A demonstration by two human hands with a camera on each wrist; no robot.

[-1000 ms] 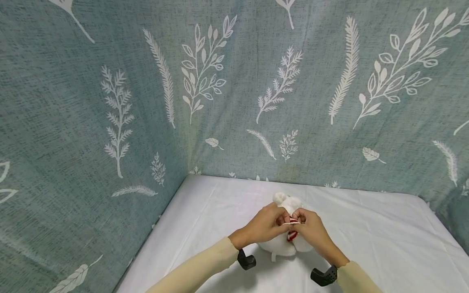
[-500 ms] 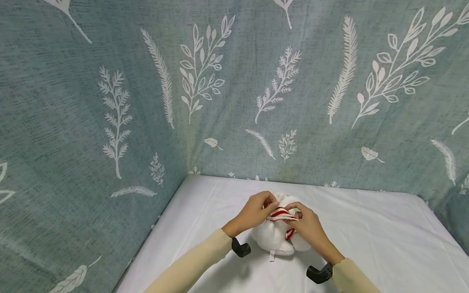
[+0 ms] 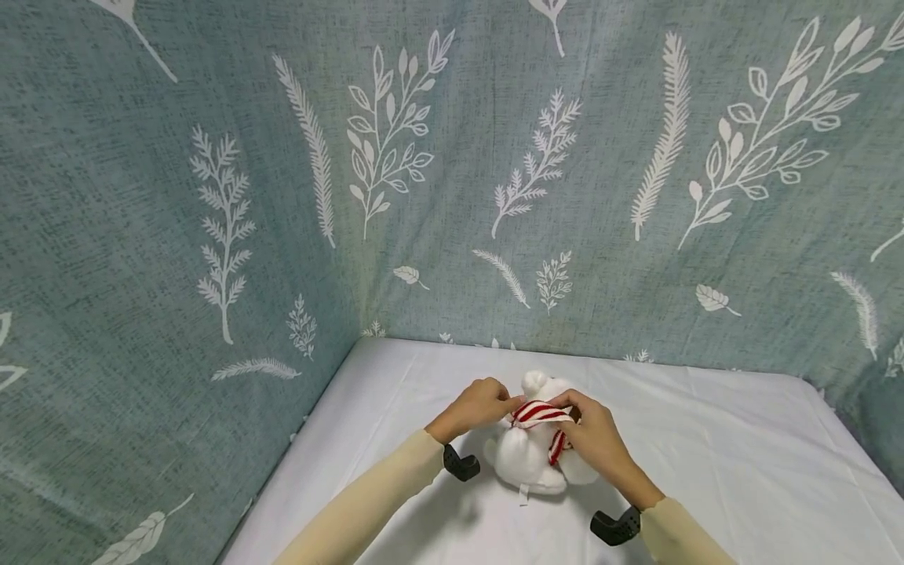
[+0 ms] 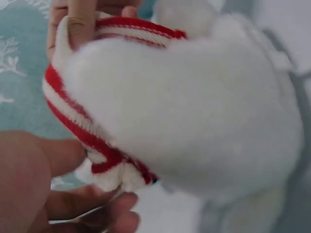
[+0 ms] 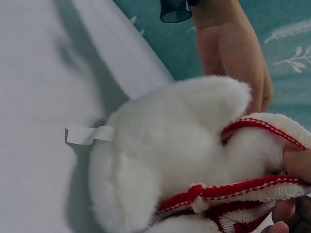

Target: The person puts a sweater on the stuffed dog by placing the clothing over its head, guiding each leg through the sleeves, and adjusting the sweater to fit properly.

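Observation:
A white plush toy (image 3: 521,459) with rounded ears sits on the white-covered table, its back turned to the head camera. Round its neck goes a red-and-white striped knitted scarf (image 3: 540,413), with one striped end (image 3: 557,447) hanging down at the right. At the neck's left side my left hand (image 3: 479,406) pinches the scarf; the left wrist view shows its thumb (image 4: 65,154) on the knit and the fingers curled below. My right hand (image 3: 599,435) grips the scarf at the right, its thumb (image 5: 297,164) over the band. The toy's face is hidden.
A white tag (image 5: 87,135) sticks out from the toy's bottom. Both wrists carry black camera mounts (image 3: 461,464). Teal curtains (image 3: 452,196) with white leaf prints stand behind and to the left of the white table (image 3: 706,455).
My left hand has moved left, away from the right hand, after the two were close together at the neck. The scarf is now spread wider across the neck. The right hand has barely shifted.

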